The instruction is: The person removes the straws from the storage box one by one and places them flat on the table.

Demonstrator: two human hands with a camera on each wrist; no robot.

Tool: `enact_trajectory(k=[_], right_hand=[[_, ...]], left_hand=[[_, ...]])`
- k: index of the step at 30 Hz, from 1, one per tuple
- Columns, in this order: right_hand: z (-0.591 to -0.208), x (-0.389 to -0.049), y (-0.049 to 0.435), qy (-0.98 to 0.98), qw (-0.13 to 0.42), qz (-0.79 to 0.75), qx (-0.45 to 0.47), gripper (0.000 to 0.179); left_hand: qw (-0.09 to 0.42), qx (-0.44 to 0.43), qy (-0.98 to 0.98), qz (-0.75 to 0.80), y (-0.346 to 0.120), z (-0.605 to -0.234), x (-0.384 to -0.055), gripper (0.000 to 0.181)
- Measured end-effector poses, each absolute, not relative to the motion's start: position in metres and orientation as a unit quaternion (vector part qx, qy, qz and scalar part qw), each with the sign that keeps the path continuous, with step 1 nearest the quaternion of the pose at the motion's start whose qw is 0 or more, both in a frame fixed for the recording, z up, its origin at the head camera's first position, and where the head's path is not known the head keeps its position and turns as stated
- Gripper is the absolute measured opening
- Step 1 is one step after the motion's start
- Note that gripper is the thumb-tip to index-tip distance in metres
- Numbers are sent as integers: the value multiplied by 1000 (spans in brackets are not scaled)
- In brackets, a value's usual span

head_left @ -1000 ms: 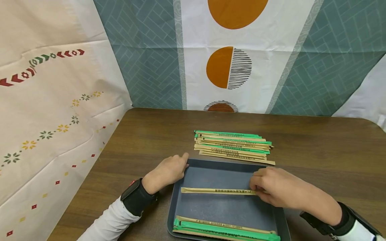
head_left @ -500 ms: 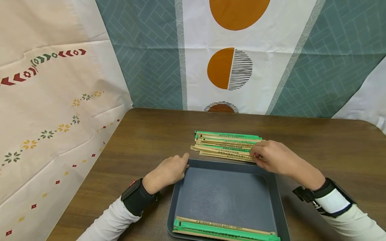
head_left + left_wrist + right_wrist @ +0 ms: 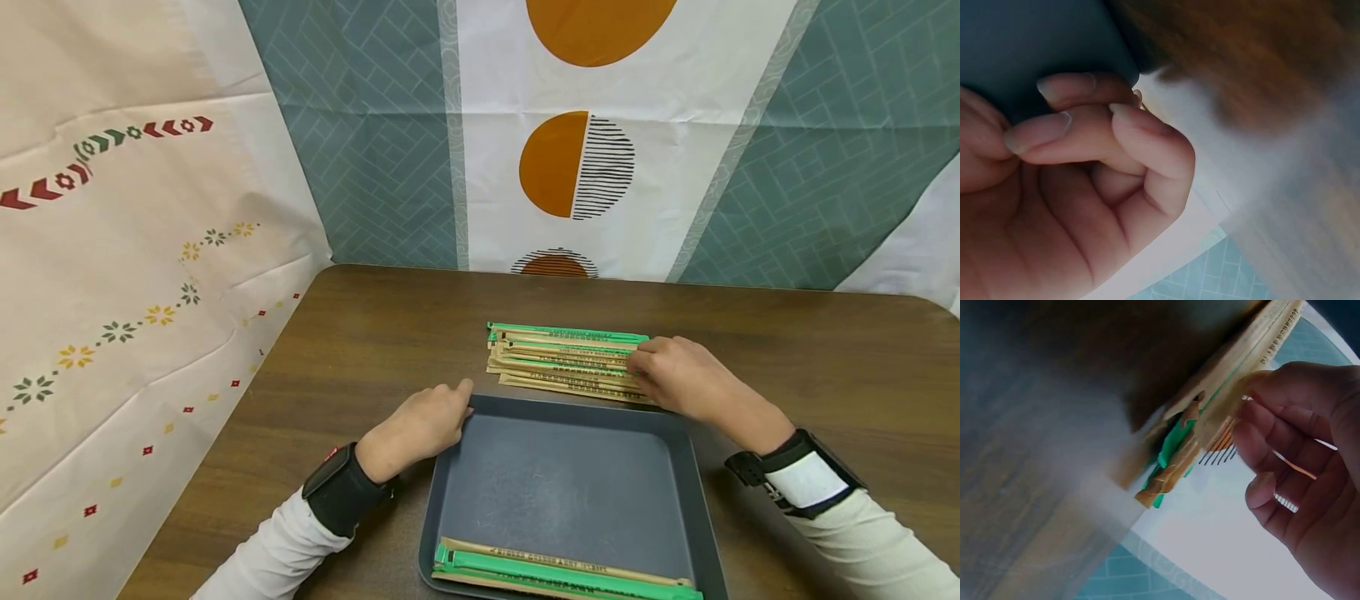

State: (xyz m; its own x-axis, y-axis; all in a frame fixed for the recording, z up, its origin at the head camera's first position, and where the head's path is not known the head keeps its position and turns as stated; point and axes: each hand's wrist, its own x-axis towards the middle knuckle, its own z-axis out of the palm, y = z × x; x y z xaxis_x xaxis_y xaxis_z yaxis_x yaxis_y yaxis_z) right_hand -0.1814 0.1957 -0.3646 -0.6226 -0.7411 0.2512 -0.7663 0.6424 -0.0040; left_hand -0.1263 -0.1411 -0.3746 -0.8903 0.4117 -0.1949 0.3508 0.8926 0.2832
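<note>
My left hand (image 3: 420,423) grips the far left corner of the dark grey tray (image 3: 555,467). In the left wrist view its curled fingers (image 3: 1072,134) lie against the tray's edge. At the far side my right hand (image 3: 686,379) is at the right end of a pile of paper-wrapped straws (image 3: 562,354), tan and green with printed text. Thumb and forefinger pinch the end of a tan wrapped straw (image 3: 1275,337) in the right wrist view. More wrapped straws (image 3: 562,571), green and tan, lie along the tray's near side.
The brown wooden table (image 3: 375,333) extends around the tray and pile. Patterned cloth (image 3: 397,150) hangs behind its far edge. A cream cloth (image 3: 150,350) with printed flowers borders the left side.
My right hand has carried a tan wrapped straw from the middle of the tray to the pile, then shifted slightly to bring its end in line. My left hand has stayed on the corner.
</note>
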Motion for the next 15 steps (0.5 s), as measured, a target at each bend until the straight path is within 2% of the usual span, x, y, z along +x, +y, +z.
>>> enact_trajectory(k=[15], right_hand=[[-362,-173,196,-898,136,44,415,17]], left_hand=[[117,207,963,128,-141,-373,-126,11]])
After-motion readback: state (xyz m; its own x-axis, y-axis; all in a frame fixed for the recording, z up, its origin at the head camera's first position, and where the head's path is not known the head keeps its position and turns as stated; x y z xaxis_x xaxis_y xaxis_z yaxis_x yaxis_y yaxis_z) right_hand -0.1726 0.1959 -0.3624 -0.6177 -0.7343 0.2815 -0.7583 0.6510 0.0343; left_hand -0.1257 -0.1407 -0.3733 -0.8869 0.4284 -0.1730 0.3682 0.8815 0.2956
